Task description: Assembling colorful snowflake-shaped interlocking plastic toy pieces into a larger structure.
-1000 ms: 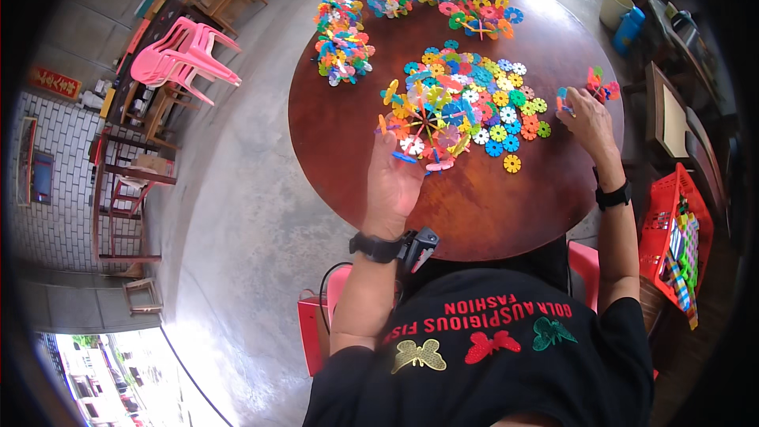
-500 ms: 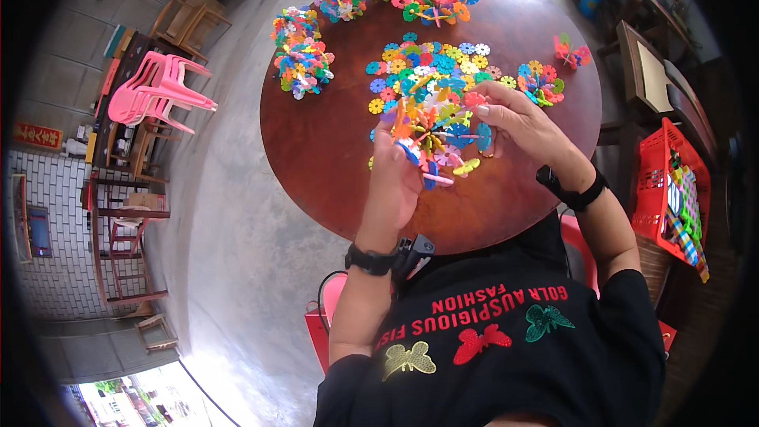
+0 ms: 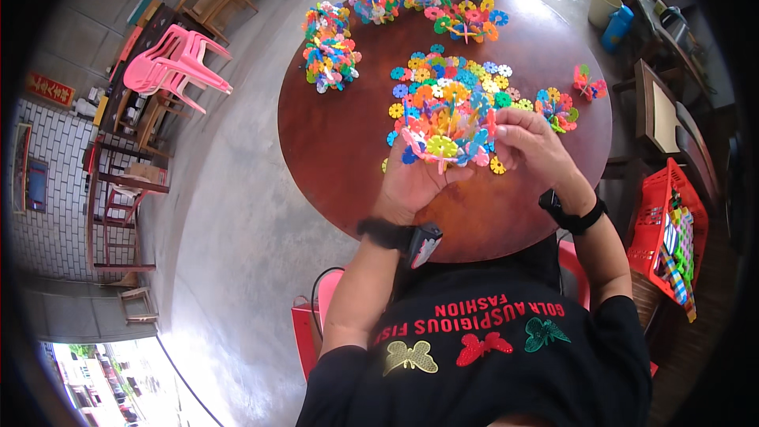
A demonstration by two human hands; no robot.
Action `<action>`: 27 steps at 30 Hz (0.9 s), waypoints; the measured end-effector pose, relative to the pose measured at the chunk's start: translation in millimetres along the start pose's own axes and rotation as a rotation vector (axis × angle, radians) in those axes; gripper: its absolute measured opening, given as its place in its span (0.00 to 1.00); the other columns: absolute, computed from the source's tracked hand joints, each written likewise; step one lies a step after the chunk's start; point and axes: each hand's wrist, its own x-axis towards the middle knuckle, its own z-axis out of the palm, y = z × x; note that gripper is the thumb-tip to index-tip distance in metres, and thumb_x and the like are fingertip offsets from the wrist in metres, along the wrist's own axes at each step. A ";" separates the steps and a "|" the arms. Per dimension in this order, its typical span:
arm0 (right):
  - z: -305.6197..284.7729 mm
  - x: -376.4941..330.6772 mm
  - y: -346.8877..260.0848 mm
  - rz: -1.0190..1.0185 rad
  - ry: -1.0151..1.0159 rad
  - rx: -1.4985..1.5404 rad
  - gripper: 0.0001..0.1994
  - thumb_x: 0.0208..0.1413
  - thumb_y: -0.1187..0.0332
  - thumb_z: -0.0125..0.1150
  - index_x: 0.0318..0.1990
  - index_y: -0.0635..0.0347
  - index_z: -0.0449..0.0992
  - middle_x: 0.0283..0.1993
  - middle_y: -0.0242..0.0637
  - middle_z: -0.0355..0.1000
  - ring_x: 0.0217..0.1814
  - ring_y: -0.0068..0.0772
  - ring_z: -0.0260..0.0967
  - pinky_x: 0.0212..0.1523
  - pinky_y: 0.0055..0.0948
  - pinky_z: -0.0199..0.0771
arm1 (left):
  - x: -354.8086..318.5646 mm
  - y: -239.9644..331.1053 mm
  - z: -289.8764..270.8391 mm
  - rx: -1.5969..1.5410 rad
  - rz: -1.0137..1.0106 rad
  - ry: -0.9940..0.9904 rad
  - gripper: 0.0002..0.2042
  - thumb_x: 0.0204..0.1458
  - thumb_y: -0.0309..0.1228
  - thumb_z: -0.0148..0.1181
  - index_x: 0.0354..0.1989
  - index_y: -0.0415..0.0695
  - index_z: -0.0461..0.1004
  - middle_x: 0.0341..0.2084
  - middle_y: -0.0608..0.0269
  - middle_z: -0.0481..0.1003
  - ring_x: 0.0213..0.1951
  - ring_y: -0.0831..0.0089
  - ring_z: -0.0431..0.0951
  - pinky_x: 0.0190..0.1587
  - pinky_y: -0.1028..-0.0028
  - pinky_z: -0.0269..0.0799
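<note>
My left hand [image 3: 415, 183] cups a colourful cluster of interlocked plastic flower discs [image 3: 443, 147] from below and the left. Its fingers are partly hidden behind the cluster. My right hand [image 3: 534, 142] closes in a pinch at the cluster's right edge, on a red-pink disc there. Beneath and beyond my hands spreads a heap of loose flower discs [image 3: 482, 75] in many colours. Just right of my right hand stands a small, part-built cluster [image 3: 558, 111].
Several finished-looking disc balls [image 3: 332, 63] line the far rim of the round brown table [image 3: 340, 166]. A smaller piece [image 3: 587, 83] lies at the right. Beyond are a red basket of toys [image 3: 648, 245], pink stacked chairs [image 3: 178, 63] and a blue jug [image 3: 617, 29].
The cluster has turned in my left hand, which now supports it more from below with the palm up. My right hand stays at its right side. The whole view has shifted slightly.
</note>
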 end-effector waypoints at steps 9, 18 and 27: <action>6.6 -11.3 -13.7 -0.099 -0.082 -0.235 0.14 0.57 0.71 0.51 0.51 0.59 0.71 0.27 0.28 0.68 0.26 0.17 0.67 0.27 0.18 0.68 | -18.2 100.7 7.7 -0.219 0.359 -0.030 0.40 0.47 0.55 0.61 0.64 0.42 0.56 0.60 0.49 0.61 0.58 0.55 0.65 0.55 0.55 0.68; 4.2 -1.1 4.6 -0.066 -0.147 -0.226 0.11 0.55 0.75 0.52 0.46 0.64 0.71 0.26 0.29 0.69 0.26 0.19 0.67 0.28 0.19 0.69 | -91.5 206.6 -3.8 -0.108 0.716 0.064 0.24 0.56 0.44 0.53 0.56 0.41 0.65 0.54 0.48 0.67 0.53 0.54 0.68 0.45 0.63 0.75; 12.2 2.3 19.6 0.007 -0.263 -0.344 0.09 0.55 0.78 0.51 0.43 0.64 0.73 0.28 0.28 0.69 0.28 0.16 0.65 0.31 0.19 0.67 | -113.8 220.0 -6.6 -0.107 0.827 0.077 0.21 0.61 0.41 0.48 0.56 0.39 0.64 0.55 0.43 0.65 0.56 0.45 0.66 0.52 0.57 0.76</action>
